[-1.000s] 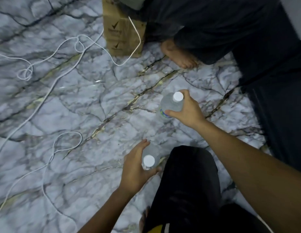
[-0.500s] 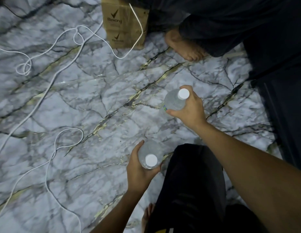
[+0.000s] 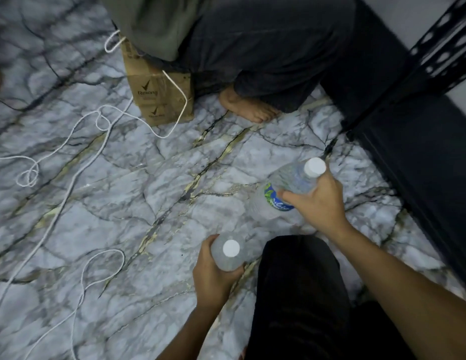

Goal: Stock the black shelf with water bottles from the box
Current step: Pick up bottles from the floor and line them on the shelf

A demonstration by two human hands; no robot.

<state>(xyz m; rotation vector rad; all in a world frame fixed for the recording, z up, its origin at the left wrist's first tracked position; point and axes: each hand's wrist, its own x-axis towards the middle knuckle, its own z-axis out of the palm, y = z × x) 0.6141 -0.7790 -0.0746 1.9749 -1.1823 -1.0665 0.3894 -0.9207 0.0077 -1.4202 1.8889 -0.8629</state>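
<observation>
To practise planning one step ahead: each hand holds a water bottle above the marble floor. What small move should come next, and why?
Probably swing the right hand and its labelled bottle rightward toward the black shelf. Each hand has a grip on a bottle, the left hand on the second bottle, so nothing needs picking up, and the shelf lies nearest the right hand.

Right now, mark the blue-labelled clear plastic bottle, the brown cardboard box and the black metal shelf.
Blue-labelled clear plastic bottle (image 3: 289, 180): head view, its shoulder.
Brown cardboard box (image 3: 154, 100): head view, printed side.
Black metal shelf (image 3: 424, 64): head view, perforated upright.
</observation>
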